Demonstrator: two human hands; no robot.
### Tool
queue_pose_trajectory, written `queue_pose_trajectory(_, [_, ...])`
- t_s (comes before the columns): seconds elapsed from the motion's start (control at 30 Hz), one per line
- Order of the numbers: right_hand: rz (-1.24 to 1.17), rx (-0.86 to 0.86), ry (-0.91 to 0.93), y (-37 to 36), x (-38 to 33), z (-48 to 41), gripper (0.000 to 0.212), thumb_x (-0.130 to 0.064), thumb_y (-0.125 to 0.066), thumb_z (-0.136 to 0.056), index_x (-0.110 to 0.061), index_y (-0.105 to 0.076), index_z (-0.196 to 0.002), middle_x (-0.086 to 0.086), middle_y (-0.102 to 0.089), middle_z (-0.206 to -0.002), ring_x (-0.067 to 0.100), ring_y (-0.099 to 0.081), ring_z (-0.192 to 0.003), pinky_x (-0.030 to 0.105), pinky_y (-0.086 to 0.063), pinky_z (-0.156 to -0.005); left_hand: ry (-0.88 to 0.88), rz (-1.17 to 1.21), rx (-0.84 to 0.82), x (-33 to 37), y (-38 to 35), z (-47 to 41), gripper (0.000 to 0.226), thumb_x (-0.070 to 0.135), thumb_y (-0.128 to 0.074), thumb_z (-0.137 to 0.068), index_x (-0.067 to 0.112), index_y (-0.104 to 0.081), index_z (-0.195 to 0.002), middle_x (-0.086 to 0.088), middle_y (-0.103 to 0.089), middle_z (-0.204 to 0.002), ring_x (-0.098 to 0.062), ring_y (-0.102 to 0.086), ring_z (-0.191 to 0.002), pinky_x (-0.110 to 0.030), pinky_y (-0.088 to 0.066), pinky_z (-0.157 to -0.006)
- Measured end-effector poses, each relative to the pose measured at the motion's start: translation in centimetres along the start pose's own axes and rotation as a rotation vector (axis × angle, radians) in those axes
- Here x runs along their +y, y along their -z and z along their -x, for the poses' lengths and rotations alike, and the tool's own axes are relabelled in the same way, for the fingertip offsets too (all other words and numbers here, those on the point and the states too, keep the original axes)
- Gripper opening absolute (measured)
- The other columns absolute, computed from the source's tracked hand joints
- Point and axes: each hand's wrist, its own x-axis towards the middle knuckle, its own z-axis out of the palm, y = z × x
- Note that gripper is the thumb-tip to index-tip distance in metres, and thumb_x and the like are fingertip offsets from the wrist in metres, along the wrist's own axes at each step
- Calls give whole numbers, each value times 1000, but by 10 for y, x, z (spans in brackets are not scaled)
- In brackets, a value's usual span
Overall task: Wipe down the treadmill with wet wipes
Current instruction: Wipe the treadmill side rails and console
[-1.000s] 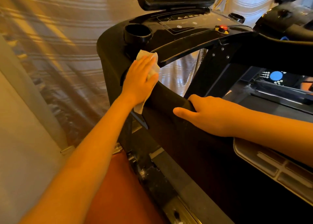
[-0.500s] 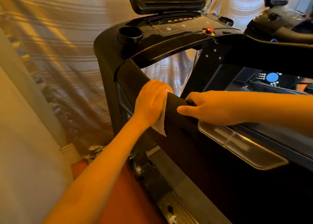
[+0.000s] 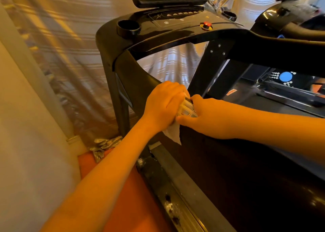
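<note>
Sliding down since the earlier frame, the left grip (image 3: 165, 105) clenches a white wet wipe (image 3: 173, 135), mostly hidden, on the black treadmill handrail (image 3: 140, 77), touching the right grip (image 3: 207, 115) clasping that rail.

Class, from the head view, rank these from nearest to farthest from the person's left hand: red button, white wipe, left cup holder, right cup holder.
1. white wipe, held under the left hand against the handrail.
2. left cup holder, at the console's left end.
3. red button, mid-console.
4. right cup holder, at the console's far right end.
</note>
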Motion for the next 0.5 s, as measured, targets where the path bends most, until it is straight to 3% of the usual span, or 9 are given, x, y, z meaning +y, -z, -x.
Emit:
queue_pose_trajectory(0.1, [73,40,-46,-1,-2,5,67,-62,-41,-92,-17,-33,-140,0,-50,-100,13,-51,-81,26,-45,-75,15,74,-40,-14,7,-7,47,34,-24,-95,20,-67,-85,-2,-64,-82,-15,-52,-74,-29,-38,-68])
queue_pose_trajectory(0.17, [83,39,-69,0,-4,7,69,-63,-41,-91,-18,-30,-142,3,-57,-110,14,-53,-82,27,-49,-76,2,42,-99,-29,11,-15,49,36,-22,-94,22,-67,-82,-1,-65,-81,-14,-52,-73,-26,-36,-65])
queue_pose_trajectory(0.27, [64,34,-90,1,-5,10,70,-63,-43,-91,-20,-28,-144,6,-58,-122,15,-54,-87,29,-53,-81,62,-30,-197,-65,14,-29,52,39,-17,-91,17,-61,-74,-7,-63,-78,-21,-51,-70,-36,-37,-62])
queue_pose_trajectory(0.37, [54,39,-103,2,-6,12,68,-63,-45,-90,-21,-32,-142,4,-58,-120,16,-59,-91,29,-54,-82,35,-226,-267,-103,24,-40,50,31,-20,-88,9,-62,-73,-15,-62,-75,-30,-52,-68,-46,-41,-61])
queue_pose_trajectory(0.5, [37,54,-109,1,-7,13,67,-62,-46,-90,-22,-32,-142,2,-59,-117,14,-59,-89,27,-53,-80,3,-437,-328,-127,31,-54,33,13,-34,-87,3,-62,-73,-22,-63,-73,-37,-56,-68,-42,-38,-60])
